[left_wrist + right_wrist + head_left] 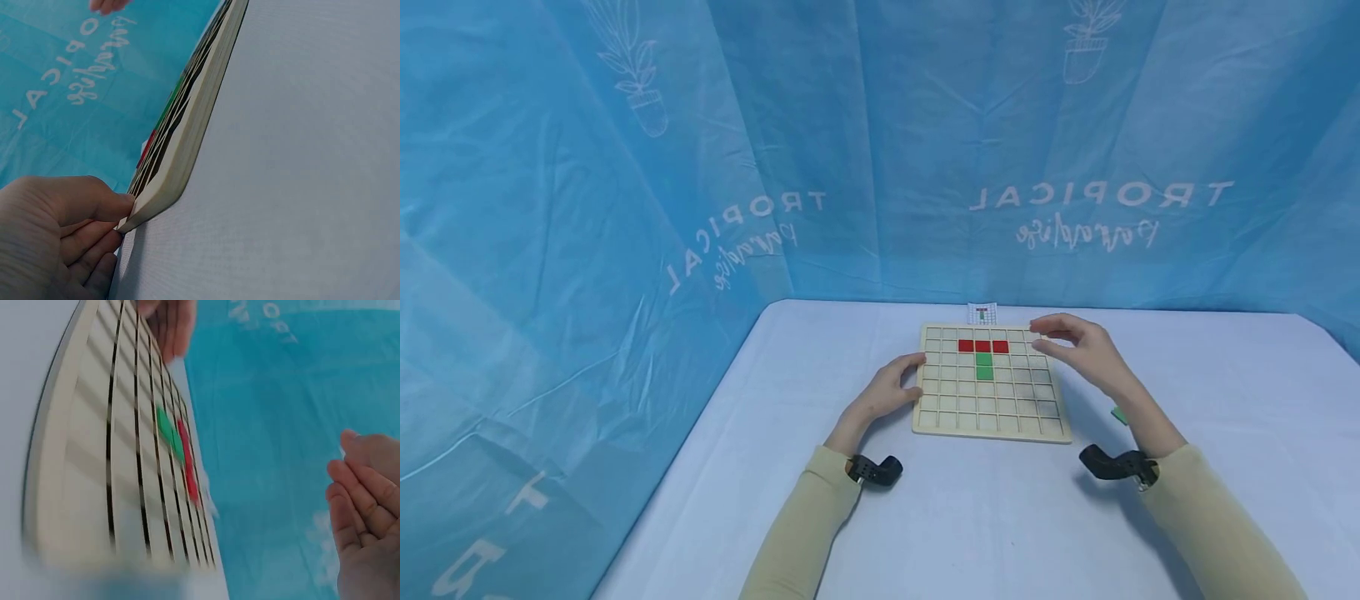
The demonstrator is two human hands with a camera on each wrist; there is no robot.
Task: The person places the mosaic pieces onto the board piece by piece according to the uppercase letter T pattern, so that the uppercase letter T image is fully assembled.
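Observation:
A light wooden grid board [955, 423] lies on the white table. Three red tiles [982, 347] form a row on it, with two green tiles [984, 367] in a column below the middle one. At the board's left edge, my left hand [887, 390] rests with thumb and fingers spread along the rim. The left thumb [115, 205] touches that rim in the left wrist view. Over the board's far right corner hovers my right hand [1084, 350], its fingers loosely bent. No thing shows between its thumb and fingers [369, 494].
A small printed card [982, 314] with a red and green pattern sits behind the board. Partly hidden by the right forearm, a loose green tile [1119, 415] lies on the table [985, 517]. Blue printed curtains [925, 150] hang behind and on the left.

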